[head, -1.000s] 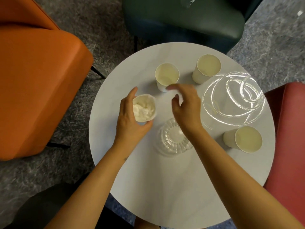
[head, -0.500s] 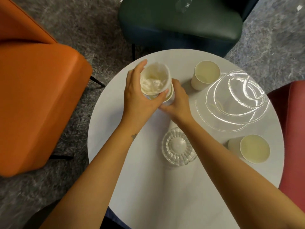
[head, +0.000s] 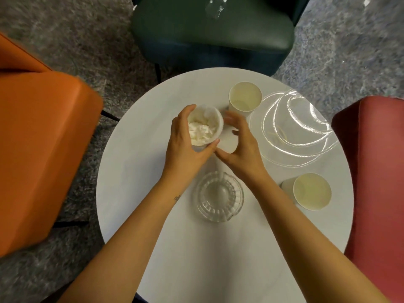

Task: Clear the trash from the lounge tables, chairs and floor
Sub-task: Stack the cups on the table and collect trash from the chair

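On the round white table (head: 142, 193), my left hand (head: 185, 147) grips a white paper cup (head: 216, 119) with crumpled tissue (head: 200, 132) inside. Whether it sits inside a second cup I cannot tell. My right hand (head: 242, 147) is just right of that cup, fingers loosely curved and holding nothing, its thumb tip close to my left thumb. An empty paper cup (head: 244, 99) stands upright beyond my right hand. Another empty paper cup (head: 311, 191) sits tilted near the table's right edge.
A ribbed glass ashtray (head: 218, 197) sits between my forearms. An orange chair (head: 39, 149) stands at the left, a dark green chair (head: 214, 33) at the far side with a clear plastic scrap (head: 215, 6) on it, and a red chair (head: 376, 171) at the right. Grey carpet lies all around.
My left hand carried the tissue-filled cup to the cup my right hand held, and the two cups came together. My right hand has since let go and opened beside it.
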{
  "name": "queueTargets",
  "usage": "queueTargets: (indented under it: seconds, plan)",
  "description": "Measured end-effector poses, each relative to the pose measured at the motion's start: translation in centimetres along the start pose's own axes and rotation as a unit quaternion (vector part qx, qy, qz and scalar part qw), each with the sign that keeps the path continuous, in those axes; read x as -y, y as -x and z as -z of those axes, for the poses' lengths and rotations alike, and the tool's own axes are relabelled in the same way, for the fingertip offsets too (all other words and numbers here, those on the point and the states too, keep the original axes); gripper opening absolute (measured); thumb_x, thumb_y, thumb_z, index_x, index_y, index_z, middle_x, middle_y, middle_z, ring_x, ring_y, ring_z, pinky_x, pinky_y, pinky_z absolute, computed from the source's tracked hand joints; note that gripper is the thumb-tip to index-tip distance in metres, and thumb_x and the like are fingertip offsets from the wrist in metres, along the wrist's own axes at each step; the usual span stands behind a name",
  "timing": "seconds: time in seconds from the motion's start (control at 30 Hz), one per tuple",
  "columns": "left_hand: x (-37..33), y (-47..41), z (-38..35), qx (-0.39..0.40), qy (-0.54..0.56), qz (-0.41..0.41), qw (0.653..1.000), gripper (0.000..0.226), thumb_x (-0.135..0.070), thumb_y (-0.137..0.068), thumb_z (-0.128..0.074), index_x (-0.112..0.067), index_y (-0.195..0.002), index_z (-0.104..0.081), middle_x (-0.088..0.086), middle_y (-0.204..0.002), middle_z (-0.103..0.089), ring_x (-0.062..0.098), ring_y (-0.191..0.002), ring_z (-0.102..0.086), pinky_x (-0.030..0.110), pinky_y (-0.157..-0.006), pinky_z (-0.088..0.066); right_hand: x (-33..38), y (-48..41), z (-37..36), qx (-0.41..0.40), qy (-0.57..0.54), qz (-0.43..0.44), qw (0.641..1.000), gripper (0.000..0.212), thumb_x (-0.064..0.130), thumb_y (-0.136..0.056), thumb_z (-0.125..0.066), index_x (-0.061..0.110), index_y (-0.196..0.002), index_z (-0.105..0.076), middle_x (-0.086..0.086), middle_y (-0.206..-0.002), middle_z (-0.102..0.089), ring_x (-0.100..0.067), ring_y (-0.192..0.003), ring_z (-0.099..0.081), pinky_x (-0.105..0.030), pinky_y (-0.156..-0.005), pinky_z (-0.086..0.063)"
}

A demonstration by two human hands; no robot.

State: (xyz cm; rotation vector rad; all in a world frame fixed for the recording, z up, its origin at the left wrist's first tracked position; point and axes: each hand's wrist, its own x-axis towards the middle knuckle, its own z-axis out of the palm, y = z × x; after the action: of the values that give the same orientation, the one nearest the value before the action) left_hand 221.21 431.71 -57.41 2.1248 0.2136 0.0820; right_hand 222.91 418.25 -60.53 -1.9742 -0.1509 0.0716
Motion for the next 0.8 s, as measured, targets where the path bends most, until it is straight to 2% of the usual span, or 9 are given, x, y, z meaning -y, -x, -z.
queueTargets:
  seconds: [0.07, 0.13, 0.27, 0.4, 0.5, 0.57, 0.6, 0.7, 0.8]
  plan:
    - [-0.1, 0.1, 0.0, -0.017, 0.001, 0.001, 1.0, 0.076, -0.023, -0.074, -0.077, -0.014, -0.137, -0.035, 0.007, -0.136, -0.043, 0.0, -0.11, -0.037, -0.007, -0.079, -0.03, -1.3, -0.2, 0.7, -0.099, 0.008, -0.086, 0.991, 0.068, 0.008, -0.069, -0.076, 0.007, -0.127, -0.041, -0.003, -0.123, -0.048, -0.018, -0.113, -0.048, -0.037, -0.096, -0.041]
    - [-0.2, 0.3, 0.0, -0.022, 0.001, 0.0, 1.0, 0.075, -0.025, -0.075, -0.076, -0.014, -0.136, -0.034, 0.006, -0.135, -0.043, -0.006, -0.105, -0.036, -0.006, -0.079, -0.031, -2.2, -1.5, 1.0, -0.164, -0.004, -0.175, 0.971, 0.075, 0.008, -0.067, -0.078, 0.008, -0.129, -0.037, -0.005, -0.125, -0.044, -0.021, -0.114, -0.044, -0.041, -0.098, -0.039]
    - [-0.4, 0.7, 0.1, -0.024, -0.001, 0.005, 1.0, 0.075, -0.026, -0.075, -0.076, -0.016, -0.136, -0.035, 0.004, -0.135, -0.043, -0.004, -0.107, -0.037, -0.005, -0.08, -0.032, -3.3, -5.7, 1.4, -0.151, -0.054, -0.218, 0.963, 0.092, 0.017, -0.065, -0.082, 0.015, -0.139, -0.027, -0.007, -0.139, -0.037, -0.023, -0.127, -0.037, -0.041, -0.107, -0.034]
    - [-1.0, 1.2, 0.4, -0.046, 0.01, 0.002, 0.999, 0.076, -0.026, -0.075, -0.077, -0.016, -0.136, -0.035, 0.003, -0.137, -0.042, 0.002, -0.114, -0.04, 0.004, -0.088, -0.038, -3.4, -7.4, 1.6, -0.122, -0.004, -0.192, 0.974, 0.08, 0.019, -0.065, -0.083, 0.013, -0.133, -0.04, -0.009, -0.134, -0.047, -0.028, -0.124, -0.044, -0.048, -0.104, -0.037]
    - [-2.2, 1.2, 0.9, -0.074, 0.039, -0.022, 0.996, 0.076, -0.032, -0.074, -0.074, -0.019, -0.136, -0.031, 0.002, -0.14, -0.04, 0.008, -0.122, -0.041, 0.019, -0.097, -0.043, -2.8, -6.1, 1.6, -0.107, 0.034, -0.156, 0.981, 0.073, 0.02, -0.066, -0.081, 0.012, -0.129, -0.046, -0.009, -0.132, -0.048, -0.027, -0.122, -0.046, -0.049, -0.101, -0.038]
    - [-3.2, 1.1, 1.1, -0.087, 0.063, -0.038, 0.994, 0.075, -0.035, -0.074, -0.071, -0.021, -0.136, -0.03, 0.002, -0.14, -0.039, 0.011, -0.126, -0.042, 0.029, -0.1, -0.045, -1.7, -4.0, 1.5, -0.09, 0.05, -0.106, 0.989, 0.069, 0.026, -0.064, -0.079, 0.015, -0.125, -0.049, -0.005, -0.128, -0.052, -0.025, -0.119, -0.049, -0.049, -0.097, -0.04]
    - [-3.6, 1.0, 1.0, -0.084, 0.07, -0.044, 0.993, 0.075, -0.036, -0.074, -0.07, -0.022, -0.135, -0.029, 0.0, -0.14, -0.039, 0.01, -0.126, -0.042, 0.03, -0.1, -0.046, -1.1, -2.8, 1.4, -0.08, 0.054, -0.08, 0.992, 0.066, 0.032, -0.063, -0.076, 0.017, -0.122, -0.052, -0.002, -0.125, -0.055, -0.023, -0.116, -0.051, -0.047, -0.094, -0.042]
    - [-4.4, 1.1, 0.3, -0.042, 0.062, -0.047, 0.996, 0.076, -0.038, -0.071, -0.072, -0.028, -0.133, -0.029, -0.006, -0.137, -0.04, 0.005, -0.123, -0.042, 0.012, -0.097, -0.042, 0.6, -0.1, 1.2, -0.077, 0.034, -0.015, 0.996, 0.055, 0.042, -0.065, -0.067, 0.021, -0.115, -0.057, 0.013, -0.108, -0.058, -0.015, -0.104, -0.059, -0.037, -0.086, -0.047]
    - [-3.9, 1.6, -0.8, 0.022, 0.013, -0.037, 0.999, 0.082, -0.035, -0.07, -0.078, -0.023, -0.137, -0.033, 0.0, -0.138, -0.042, 0.009, -0.122, -0.042, -0.002, -0.088, -0.035, 1.4, 1.4, 0.8, -0.098, -0.002, 0.013, 0.995, 0.046, 0.032, -0.069, -0.074, 0.028, -0.112, -0.056, 0.018, -0.1, -0.059, -0.011, -0.096, -0.061, -0.04, -0.083, -0.05]
